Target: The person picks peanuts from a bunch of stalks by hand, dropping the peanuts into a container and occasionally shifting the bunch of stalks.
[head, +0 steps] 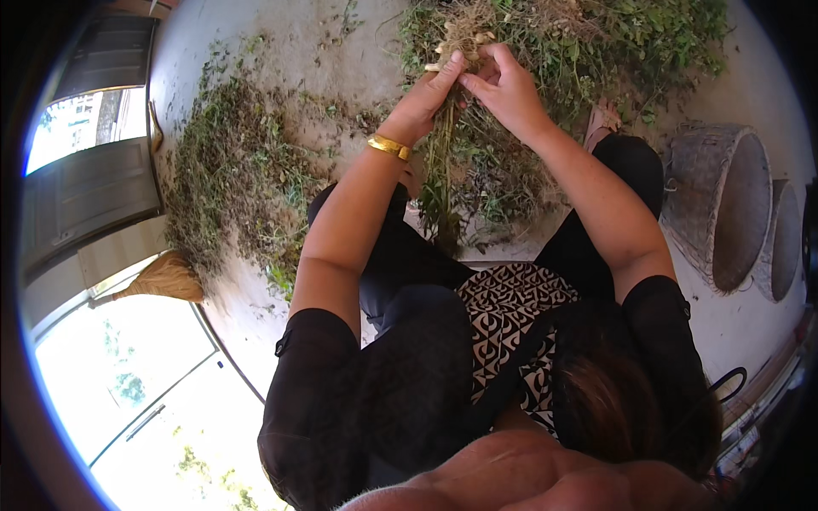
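My left hand [429, 99], with a gold bracelet [388, 147] at its wrist, grips a bunch of pulled peanut plants [441, 153] just under the roots. Their leafy stems hang down between my knees. Above the fingers stands a tangle of dry roots [470, 16] with pale peanut pods [452, 43] on it. The thumb and fingers of my right hand [508, 89] pinch in at the right side of this root cluster. Whether a single pod lies between those fingertips is hidden.
A large heap of peanut plants [607, 51] lies ahead on the concrete floor. Drier plants [236, 172] are piled to the left, with a straw broom [160, 279] near the doorway. Two woven baskets [709, 204] [781, 243] lie tipped at my right.
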Available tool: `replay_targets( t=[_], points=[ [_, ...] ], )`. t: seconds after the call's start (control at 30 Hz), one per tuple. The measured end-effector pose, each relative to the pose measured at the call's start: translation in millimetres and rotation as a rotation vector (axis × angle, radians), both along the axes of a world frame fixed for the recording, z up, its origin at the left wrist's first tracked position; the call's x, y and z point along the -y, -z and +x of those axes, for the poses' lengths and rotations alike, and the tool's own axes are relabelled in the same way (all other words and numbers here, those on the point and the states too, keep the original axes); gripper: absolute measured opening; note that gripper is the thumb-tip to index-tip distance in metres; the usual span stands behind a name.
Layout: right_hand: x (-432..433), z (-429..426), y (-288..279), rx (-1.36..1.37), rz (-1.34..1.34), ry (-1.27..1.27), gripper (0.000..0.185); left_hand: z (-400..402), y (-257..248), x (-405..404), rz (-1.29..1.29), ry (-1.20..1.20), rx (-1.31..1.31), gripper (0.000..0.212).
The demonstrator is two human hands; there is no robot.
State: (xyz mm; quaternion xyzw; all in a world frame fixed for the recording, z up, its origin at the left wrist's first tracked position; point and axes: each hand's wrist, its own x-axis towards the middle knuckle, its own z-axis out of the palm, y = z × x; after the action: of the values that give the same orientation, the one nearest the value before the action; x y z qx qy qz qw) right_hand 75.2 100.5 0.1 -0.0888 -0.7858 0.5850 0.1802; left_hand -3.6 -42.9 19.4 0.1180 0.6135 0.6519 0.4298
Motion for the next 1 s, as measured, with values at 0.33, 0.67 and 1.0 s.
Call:
replay_targets(
  t=[0.33, 0.67, 1.0],
  points=[
    [-13, -8, 6, 0.201, 0.014, -0.106, 0.022, 2, 1, 2, -0.079, -0.006, 0.035, 0.059],
    [-9, 9, -19, 0.462, -0.679, -0.355, 0.023, 1, 18, -1, -0.148, -0.095, -0.255, 0.048],
    [-16, 22, -12, 0.367, -0.844, -0.231, 0.035, -10, 13, 1, -0.289, -0.175, -0.288, 0.046]
  ],
)
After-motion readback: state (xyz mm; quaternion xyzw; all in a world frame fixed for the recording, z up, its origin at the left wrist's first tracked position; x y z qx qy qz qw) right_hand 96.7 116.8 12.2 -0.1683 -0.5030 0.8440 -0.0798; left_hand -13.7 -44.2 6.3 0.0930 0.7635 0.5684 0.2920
